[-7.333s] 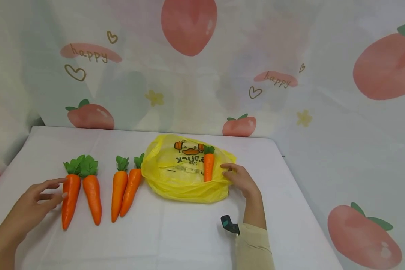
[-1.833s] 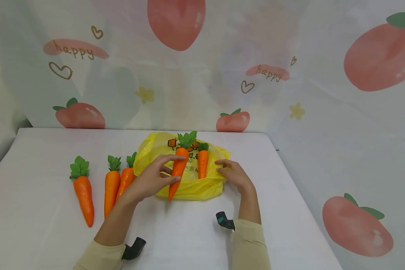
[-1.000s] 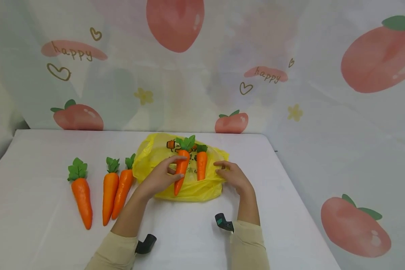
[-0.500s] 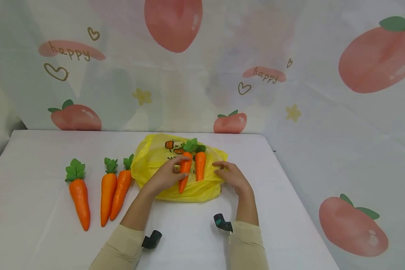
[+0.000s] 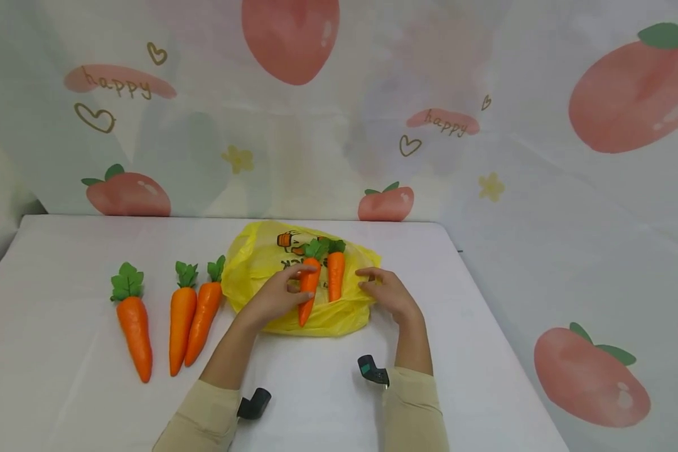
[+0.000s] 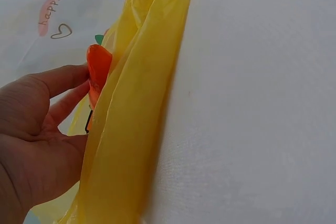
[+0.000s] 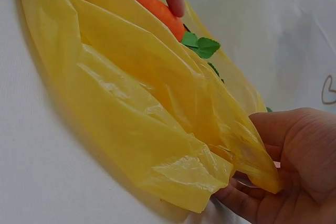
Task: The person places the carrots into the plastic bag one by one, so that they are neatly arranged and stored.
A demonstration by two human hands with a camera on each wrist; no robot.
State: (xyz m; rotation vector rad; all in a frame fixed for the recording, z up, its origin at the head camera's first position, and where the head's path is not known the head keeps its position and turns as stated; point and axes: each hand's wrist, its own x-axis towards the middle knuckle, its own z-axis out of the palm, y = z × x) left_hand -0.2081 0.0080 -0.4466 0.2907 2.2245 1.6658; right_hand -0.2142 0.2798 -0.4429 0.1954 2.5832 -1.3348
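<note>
A yellow plastic bag (image 5: 248, 263) with a printed duck lies on its side, its mouth held up. My left hand (image 5: 277, 294) holds an orange carrot (image 5: 309, 282) between thumb and fingers at the mouth, its green leaves towards the back. Just right of it, another carrot (image 5: 336, 276) lies in the bag, its lower tip hidden by the front rim. My right hand (image 5: 392, 294) grips the bag's right edge; in the right wrist view, the thumb and fingers of this hand (image 7: 299, 166) are around the yellow film.
Left of the bag, two carrots lie close together, one upright-leafed carrot (image 5: 182, 329) and a slanted carrot (image 5: 204, 323) near the bag's edge. Farther left is a single carrot (image 5: 135, 336). A white cloth covers the table (image 5: 316, 402); a printed backdrop (image 5: 316, 138) rises behind.
My left hand has taken the leftmost carrot, carried it rightwards to the bag and lowered it beside the carrot there. My right hand has stayed at the bag's edge.
</note>
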